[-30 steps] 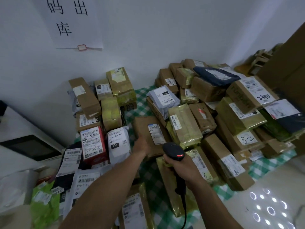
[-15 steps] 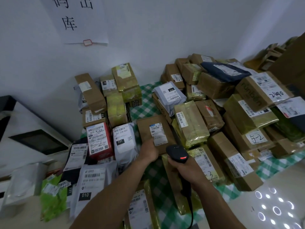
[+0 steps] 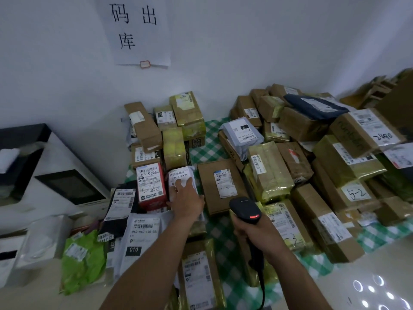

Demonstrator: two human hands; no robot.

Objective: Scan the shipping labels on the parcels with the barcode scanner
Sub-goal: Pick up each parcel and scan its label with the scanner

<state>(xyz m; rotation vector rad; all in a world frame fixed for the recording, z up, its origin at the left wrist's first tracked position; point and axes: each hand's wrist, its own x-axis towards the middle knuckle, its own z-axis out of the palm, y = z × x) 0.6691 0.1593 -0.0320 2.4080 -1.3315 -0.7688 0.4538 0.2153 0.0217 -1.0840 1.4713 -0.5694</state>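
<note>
White wall (image 3: 268,41) fills upper half of frame. Below it, a table w/ green-check cloth (image 3: 207,148); cloth shows in a ctr strip & at lower right. Big heap of parcels (image 3: 324,164) takes the right half: brown cartons, yellow-taped boxes, a dark mailer on top, most w/ white labels. Smaller stack (image 3: 156,139) sits ctr-left against the wall; soft mailers (white, black, green) spill to lower left. White machine (image 3: 55,166) w/ dark panel at left edge. Paper sign (image 3: 136,30) w/ handwritten chars on wall, upper ctr-left. Flat brown box (image 3: 210,189) lies on cloth in ctr of frame, shipping label (image 3: 224,183) face up, no hand on the label. Just left of it is a white poly parcel (image 3: 178,175), label up, beside a red box (image 3: 152,186). L hand (image 3: 186,199) lies on lower part of white poly parcel, fingers fairly straight over its label, thumb out to the right; relaxed, no clear grasp. R hand (image 3: 257,233), lower ctr-right, is wrapped round handle of barcode scanner (image 3: 244,209); scanner head points up-frame toward flat brown box, red light lit on top, cable drops to btm edge
</note>
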